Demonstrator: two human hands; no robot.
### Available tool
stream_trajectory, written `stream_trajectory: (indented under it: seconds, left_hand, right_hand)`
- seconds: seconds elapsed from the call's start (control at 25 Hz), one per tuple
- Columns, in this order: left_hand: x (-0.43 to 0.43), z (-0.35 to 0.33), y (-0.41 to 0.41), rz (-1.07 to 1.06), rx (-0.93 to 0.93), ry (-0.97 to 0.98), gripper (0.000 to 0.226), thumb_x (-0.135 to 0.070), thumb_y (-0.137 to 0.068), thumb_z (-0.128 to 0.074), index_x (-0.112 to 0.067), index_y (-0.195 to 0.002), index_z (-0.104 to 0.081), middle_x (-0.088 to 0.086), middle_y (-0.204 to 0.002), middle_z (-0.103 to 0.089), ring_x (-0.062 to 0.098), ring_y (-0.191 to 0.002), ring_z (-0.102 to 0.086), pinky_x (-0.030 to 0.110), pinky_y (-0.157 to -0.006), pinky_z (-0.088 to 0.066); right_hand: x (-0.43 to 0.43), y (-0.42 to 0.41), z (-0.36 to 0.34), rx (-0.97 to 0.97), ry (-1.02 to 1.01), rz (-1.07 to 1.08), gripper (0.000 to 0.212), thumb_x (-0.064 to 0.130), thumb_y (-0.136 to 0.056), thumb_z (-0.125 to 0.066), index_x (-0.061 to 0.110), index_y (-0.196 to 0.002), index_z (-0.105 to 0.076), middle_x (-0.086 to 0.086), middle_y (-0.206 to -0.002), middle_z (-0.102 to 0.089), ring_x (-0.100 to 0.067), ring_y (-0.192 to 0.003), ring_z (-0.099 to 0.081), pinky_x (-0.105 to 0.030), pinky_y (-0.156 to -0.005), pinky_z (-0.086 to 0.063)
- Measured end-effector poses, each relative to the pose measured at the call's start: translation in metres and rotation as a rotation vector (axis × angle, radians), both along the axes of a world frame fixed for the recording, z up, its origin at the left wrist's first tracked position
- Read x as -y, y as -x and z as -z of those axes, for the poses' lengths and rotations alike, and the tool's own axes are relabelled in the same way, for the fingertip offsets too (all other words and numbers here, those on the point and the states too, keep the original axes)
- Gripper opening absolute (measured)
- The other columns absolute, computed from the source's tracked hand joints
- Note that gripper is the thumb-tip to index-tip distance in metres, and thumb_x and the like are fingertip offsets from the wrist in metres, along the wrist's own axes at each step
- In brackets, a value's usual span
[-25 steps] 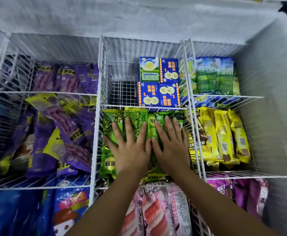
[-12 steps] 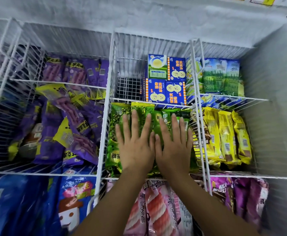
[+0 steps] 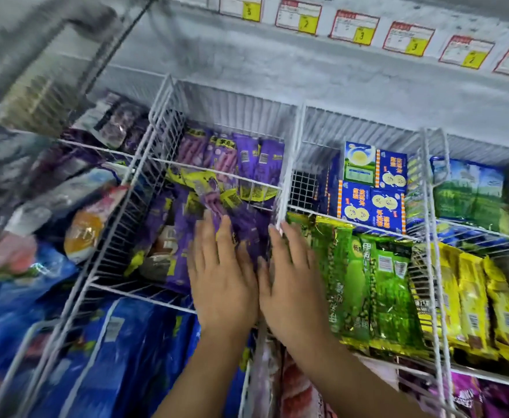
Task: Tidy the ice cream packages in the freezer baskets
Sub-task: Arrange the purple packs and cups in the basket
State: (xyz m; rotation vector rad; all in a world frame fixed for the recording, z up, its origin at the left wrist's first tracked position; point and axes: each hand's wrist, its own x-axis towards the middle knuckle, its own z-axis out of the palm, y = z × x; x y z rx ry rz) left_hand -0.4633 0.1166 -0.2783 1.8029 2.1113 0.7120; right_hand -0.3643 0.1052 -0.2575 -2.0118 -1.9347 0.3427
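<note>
My left hand [image 3: 221, 279] lies flat, fingers straight, on the jumbled purple-and-yellow ice cream packages [image 3: 184, 218] in a white wire basket [image 3: 132, 182]. My right hand [image 3: 292, 282] sits beside it, palm down, fingers stretched over the wire divider [image 3: 280, 206] between that basket and the green one. The green packages [image 3: 368, 282] lie in a neat row just right of my right hand. Neither hand grips anything. The view is motion-blurred on the left.
Blue boxes [image 3: 374, 191] stand behind the green packs, yellow bars [image 3: 473, 297] fill the basket to the right, green-and-blue packs [image 3: 470, 194] at far right. Blue bags [image 3: 120, 351] lie in front, pink packs [image 3: 295, 393] below my wrists. Price tags [image 3: 358, 28] line the freezer rim.
Both hands have left the green packages and moved left to the purple basket. The camera has swung left and up, showing the price tags.
</note>
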Motion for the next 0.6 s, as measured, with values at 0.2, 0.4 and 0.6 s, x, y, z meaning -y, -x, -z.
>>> stream_trajectory:
  seconds: [0.2,0.4,0.6]
  left_hand:
    - [-0.026,0.007,0.062,-0.141,-0.069,0.157,0.052,-0.033,-0.103,-0.028,-0.007,-0.149,-0.027,0.014,-0.158,-0.015,0.029,-0.146,-0.013,0.045,-0.118,-0.014]
    - [-0.045,0.036,0.077,0.032,-0.319,0.534,0.076,-0.037,-0.097,-0.038,-0.021,-0.152,0.011,0.011,-0.157,0.022,0.027,-0.145,0.02,0.046,-0.118,0.006]
    - [-0.054,0.044,0.08,0.023,-0.374,0.529,0.078,-0.055,-0.097,-0.025,-0.016,-0.151,0.015,0.014,-0.159,0.012,0.029,-0.146,0.013,0.05,-0.116,0.007]
  right_hand:
    - [-0.02,0.05,0.013,0.085,0.543,-0.243,0.091,0.026,-0.091,-0.058,0.012,-0.154,0.007,-0.014,-0.159,-0.013,-0.03,-0.144,-0.02,-0.038,-0.117,-0.02]
    - [-0.032,0.072,0.044,0.181,0.408,-0.14,0.073,0.005,-0.094,-0.045,0.007,-0.154,-0.004,-0.018,-0.129,-0.052,-0.035,-0.106,-0.058,-0.043,-0.083,-0.048]
    - [-0.074,0.088,0.053,0.093,-0.057,0.043,0.056,0.011,-0.087,-0.064,-0.003,-0.139,-0.046,-0.017,-0.099,-0.066,-0.036,-0.083,-0.063,-0.041,-0.059,-0.052]
